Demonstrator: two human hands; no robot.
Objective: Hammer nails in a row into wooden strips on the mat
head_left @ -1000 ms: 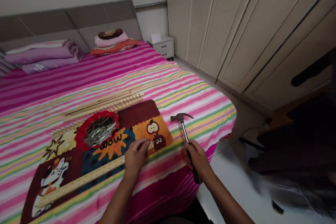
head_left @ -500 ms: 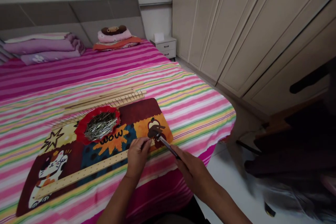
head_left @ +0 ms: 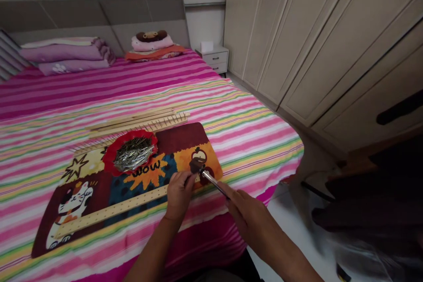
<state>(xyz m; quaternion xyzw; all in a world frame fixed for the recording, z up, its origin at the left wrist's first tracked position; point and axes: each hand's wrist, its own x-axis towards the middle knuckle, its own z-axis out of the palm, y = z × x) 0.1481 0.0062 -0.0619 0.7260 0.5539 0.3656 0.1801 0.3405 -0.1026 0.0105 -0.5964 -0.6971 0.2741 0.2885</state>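
Observation:
My right hand is closed round the handle of a hammer, whose dark head is blurred just past my left fingertips. My left hand pinches at the right end of a light wooden strip with rows of small holes or dots along it. What sits between those fingers is hidden. The strip lies across a patterned mat with a cat and "WOW" printed on it. A red scalloped bowl stands on the mat, full of loose nails.
Behind the bowl lies a wooden strip with a row of nails sticking up, beside more plain strips. The striped bed carries folded bedding at its far end. A wardrobe stands at the right.
The whole view has shifted slightly. The hammer head has dropped a little towards the strip's end. My left hand keeps its pinch there, and the bowl stays in place on the mat.

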